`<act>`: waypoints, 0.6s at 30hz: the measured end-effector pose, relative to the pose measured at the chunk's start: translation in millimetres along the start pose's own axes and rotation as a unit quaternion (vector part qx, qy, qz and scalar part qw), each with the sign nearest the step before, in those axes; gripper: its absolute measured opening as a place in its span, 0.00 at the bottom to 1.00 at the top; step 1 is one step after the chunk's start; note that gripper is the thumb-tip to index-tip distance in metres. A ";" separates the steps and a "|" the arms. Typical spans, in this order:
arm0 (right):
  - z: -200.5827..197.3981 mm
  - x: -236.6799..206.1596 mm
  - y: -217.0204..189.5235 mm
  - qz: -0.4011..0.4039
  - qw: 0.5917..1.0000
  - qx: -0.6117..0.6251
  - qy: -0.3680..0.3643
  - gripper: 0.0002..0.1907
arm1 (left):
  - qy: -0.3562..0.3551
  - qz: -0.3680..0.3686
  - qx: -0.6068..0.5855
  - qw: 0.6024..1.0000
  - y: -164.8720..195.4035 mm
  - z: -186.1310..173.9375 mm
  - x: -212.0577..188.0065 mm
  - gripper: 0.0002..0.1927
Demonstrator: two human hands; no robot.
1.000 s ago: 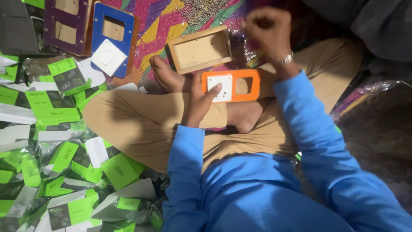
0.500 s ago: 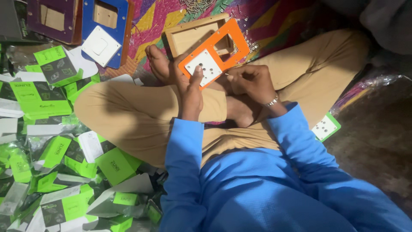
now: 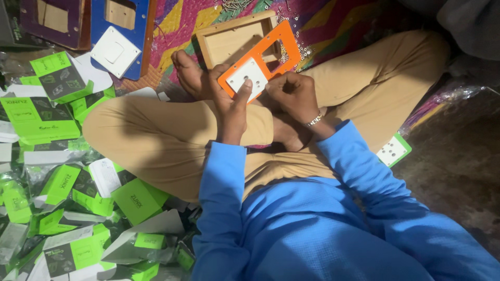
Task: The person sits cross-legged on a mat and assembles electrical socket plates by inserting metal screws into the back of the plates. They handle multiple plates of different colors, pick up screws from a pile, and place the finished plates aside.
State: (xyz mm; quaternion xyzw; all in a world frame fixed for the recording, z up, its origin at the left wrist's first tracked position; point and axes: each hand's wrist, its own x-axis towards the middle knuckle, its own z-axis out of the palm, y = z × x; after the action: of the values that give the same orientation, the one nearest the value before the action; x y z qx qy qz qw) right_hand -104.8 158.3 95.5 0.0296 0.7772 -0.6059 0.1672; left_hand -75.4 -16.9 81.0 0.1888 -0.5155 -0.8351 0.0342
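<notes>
The left hand [image 3: 229,101] is gripping the orange plate [image 3: 260,60], thumb pressing on its white socket [image 3: 247,78]. The right hand [image 3: 294,93] is touching the plate's lower edge, fingers curled together.

**What is staying out of sight**

The left hand [image 3: 230,102] is covering the near corner of the orange plate [image 3: 271,54], and the right hand [image 3: 295,92] is curling so its fingertips are hiding beneath. The purple board [image 3: 52,20] and blue board [image 3: 125,21] are running off the top edge. The scattered screws [image 3: 235,5] are looking too small to count. A sleeve is overlapping the green-edged socket [image 3: 394,151].
</notes>
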 end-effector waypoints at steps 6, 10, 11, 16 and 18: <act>3.3 2.3 7.3 0.010 0.996 0.087 0.003 0.08 | -0.001 -0.003 -0.024 1.000 -2.9 -1.8 0.0 0.29; 4.2 0.4 2.8 0.011 0.994 0.106 -0.003 0.08 | 0.001 0.000 -0.040 0.999 -1.9 -1.4 0.9 0.28; 5.0 -1.3 0.6 -0.001 0.998 0.060 0.008 0.07 | 0.003 -0.009 -0.049 0.999 -1.3 -1.2 0.5 0.28; 6.9 -3.3 -12.3 -0.108 0.988 -0.101 0.033 0.05 | -0.017 0.026 0.009 0.999 0.5 0.7 -1.5 0.27; 3.4 -0.5 -14.2 -0.149 0.981 -0.127 0.006 0.05 | -0.014 0.014 0.005 1.000 -0.9 0.7 -1.2 0.27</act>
State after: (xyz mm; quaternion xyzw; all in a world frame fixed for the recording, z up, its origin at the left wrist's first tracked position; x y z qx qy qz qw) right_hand -107.1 151.4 108.2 -0.1040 0.8443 -0.5206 0.0733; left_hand -74.5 -15.5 80.8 0.1704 -0.5228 -0.8344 0.0378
